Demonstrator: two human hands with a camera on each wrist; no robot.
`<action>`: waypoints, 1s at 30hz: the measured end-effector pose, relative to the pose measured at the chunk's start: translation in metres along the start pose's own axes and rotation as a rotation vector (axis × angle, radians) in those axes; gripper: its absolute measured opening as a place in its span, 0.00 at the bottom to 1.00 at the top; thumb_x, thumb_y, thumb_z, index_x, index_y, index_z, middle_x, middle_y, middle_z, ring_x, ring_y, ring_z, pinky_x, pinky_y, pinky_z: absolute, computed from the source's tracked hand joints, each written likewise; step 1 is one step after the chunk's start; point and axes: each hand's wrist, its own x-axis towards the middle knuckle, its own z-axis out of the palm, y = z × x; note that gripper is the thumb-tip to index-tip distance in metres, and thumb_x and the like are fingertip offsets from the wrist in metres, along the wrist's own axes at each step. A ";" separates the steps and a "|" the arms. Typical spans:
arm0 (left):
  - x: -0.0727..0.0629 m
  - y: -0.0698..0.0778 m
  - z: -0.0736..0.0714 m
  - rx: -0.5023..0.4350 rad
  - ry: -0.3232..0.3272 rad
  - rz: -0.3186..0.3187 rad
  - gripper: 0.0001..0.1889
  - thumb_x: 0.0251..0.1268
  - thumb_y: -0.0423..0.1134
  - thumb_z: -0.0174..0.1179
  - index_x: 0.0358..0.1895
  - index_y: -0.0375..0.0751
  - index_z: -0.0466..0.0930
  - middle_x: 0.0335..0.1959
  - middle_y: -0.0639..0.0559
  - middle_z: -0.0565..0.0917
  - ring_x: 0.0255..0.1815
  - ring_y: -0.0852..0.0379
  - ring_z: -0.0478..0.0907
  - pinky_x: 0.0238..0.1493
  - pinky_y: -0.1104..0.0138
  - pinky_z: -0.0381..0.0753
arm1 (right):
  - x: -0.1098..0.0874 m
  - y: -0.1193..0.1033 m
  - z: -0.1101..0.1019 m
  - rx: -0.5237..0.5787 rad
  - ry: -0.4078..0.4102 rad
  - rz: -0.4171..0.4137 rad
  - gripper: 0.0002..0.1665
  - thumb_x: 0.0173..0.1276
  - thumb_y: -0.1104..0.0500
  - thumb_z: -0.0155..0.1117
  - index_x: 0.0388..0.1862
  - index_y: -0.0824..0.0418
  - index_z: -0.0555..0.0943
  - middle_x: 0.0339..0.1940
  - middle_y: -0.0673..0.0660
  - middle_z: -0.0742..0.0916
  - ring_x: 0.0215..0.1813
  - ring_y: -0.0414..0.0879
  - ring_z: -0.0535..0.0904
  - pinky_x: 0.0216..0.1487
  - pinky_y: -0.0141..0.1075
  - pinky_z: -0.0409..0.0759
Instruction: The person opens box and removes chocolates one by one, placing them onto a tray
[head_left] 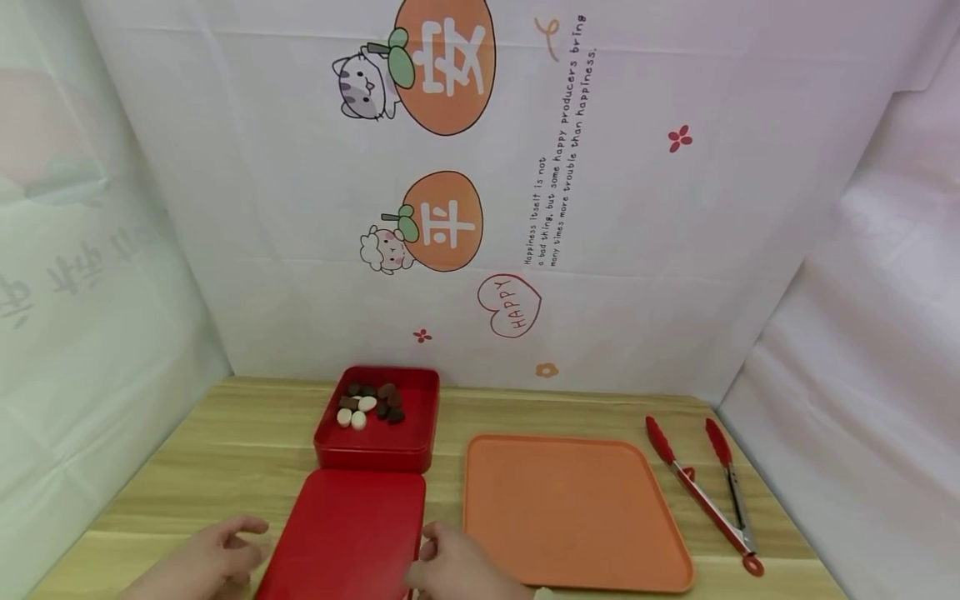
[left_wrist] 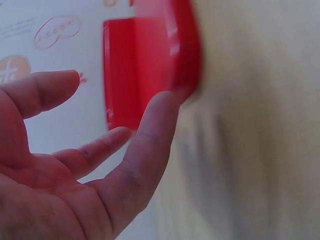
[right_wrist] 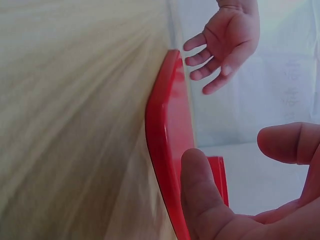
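A flat red lid (head_left: 345, 533) lies on the table in front of a square red box (head_left: 375, 461). My left hand (head_left: 217, 557) is just left of the lid, fingers apart and loosely bent, with nothing in them. By the lid's right edge, my right hand (head_left: 457, 567) has its thumb and fingers spread around an empty gap in the right wrist view. There, a fingertip overlaps the lid's rim (right_wrist: 159, 145). Small white, brown and dark pieces (head_left: 367, 404), resembling chocolates, sit in the left part of the box.
An orange tray (head_left: 562, 512) lies right of the lid. Beyond it, red-tipped metal tongs (head_left: 708, 500) rest with their arms spread. A printed white cloth (head_left: 622, 325) hangs behind the wooden table (head_left: 187, 467), and further white cloth closes off both sides.
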 end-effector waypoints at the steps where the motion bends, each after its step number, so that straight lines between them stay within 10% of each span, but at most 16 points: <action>1: 0.000 0.002 -0.003 -0.027 0.003 0.017 0.29 0.74 0.37 0.54 0.66 0.16 0.57 0.44 0.43 0.77 0.41 0.47 0.76 0.40 0.52 0.81 | 0.000 -0.001 -0.003 0.024 0.000 0.016 0.24 0.65 0.63 0.64 0.58 0.71 0.73 0.37 0.55 0.78 0.31 0.48 0.77 0.38 0.40 0.76; 13: 0.034 0.035 -0.043 -0.290 -0.064 0.126 0.28 0.75 0.36 0.53 0.69 0.20 0.57 0.54 0.39 0.71 0.48 0.43 0.75 0.49 0.50 0.81 | -0.009 0.002 -0.035 0.169 0.017 -0.080 0.31 0.64 0.66 0.60 0.64 0.77 0.66 0.42 0.61 0.76 0.39 0.55 0.81 0.42 0.45 0.82; 30: 0.112 0.074 -0.055 -0.313 0.053 0.021 0.32 0.79 0.37 0.46 0.74 0.21 0.47 0.68 0.23 0.57 0.55 0.38 0.71 0.54 0.51 0.79 | -0.011 0.008 -0.061 0.233 0.098 -0.130 0.31 0.62 0.68 0.59 0.63 0.77 0.65 0.43 0.63 0.76 0.36 0.50 0.77 0.37 0.41 0.79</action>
